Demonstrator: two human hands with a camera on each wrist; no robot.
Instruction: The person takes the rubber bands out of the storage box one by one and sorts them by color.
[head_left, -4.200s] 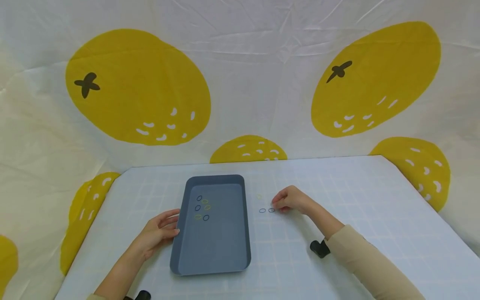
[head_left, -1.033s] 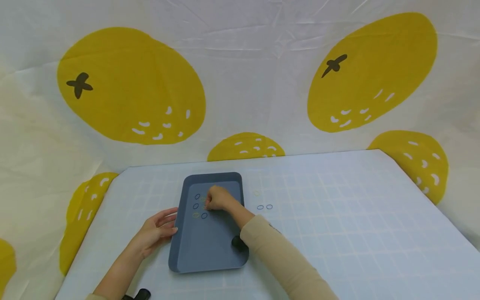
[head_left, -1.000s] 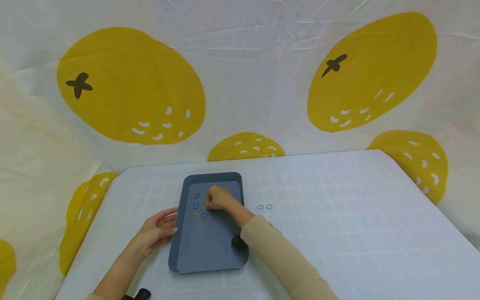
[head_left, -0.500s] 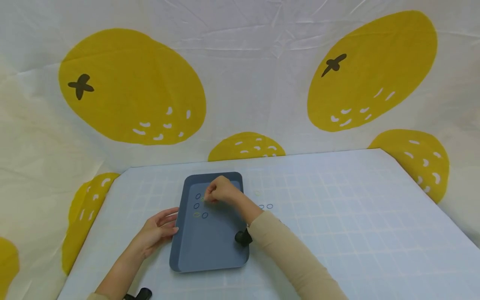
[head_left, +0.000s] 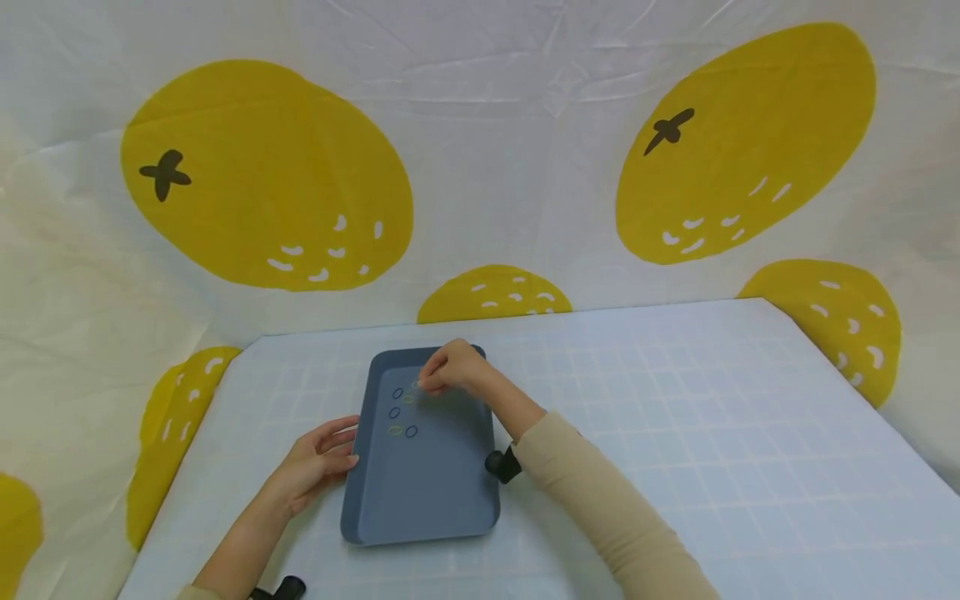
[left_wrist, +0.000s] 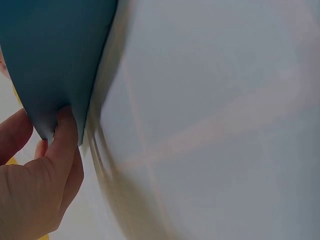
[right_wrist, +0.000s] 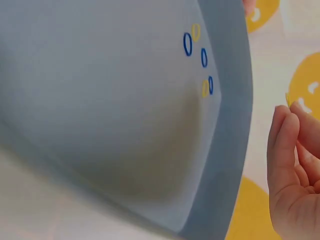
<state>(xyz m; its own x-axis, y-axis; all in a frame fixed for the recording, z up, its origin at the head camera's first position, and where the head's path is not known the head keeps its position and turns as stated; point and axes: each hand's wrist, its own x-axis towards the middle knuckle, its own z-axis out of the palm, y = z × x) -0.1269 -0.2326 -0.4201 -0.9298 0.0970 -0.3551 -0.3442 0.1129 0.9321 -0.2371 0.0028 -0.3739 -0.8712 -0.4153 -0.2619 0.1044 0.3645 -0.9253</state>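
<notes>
A grey-blue tray (head_left: pixel 427 492) lies on the table, with several small blue and yellow rubber bands (head_left: pixel 395 412) in its far left part; the right wrist view shows the same bands (right_wrist: pixel 202 60). Above the tray's far end, my right hand (head_left: pixel 422 383) pinches a small yellow band (right_wrist: pixel 288 99) between its fingertips. My left hand (head_left: pixel 318 467) rests against the tray's left wall, its thumb (left_wrist: pixel 65 132) and a finger touching the tray's outer side (left_wrist: pixel 50 55).
The table (head_left: pixel 675 400) wears a pale checked cloth, and a white curtain with big yellow fruit prints (head_left: pixel 262 175) hangs behind and beside it. My right forearm (head_left: pixel 592 500) crosses the table right of the tray. Black wrist mounts (head_left: pixel 501 464) sit on both arms.
My right hand came from the bands on the table to the tray, dipped among the bands there, then rose toward the tray's far end with a yellow band. The left hand stayed put.
</notes>
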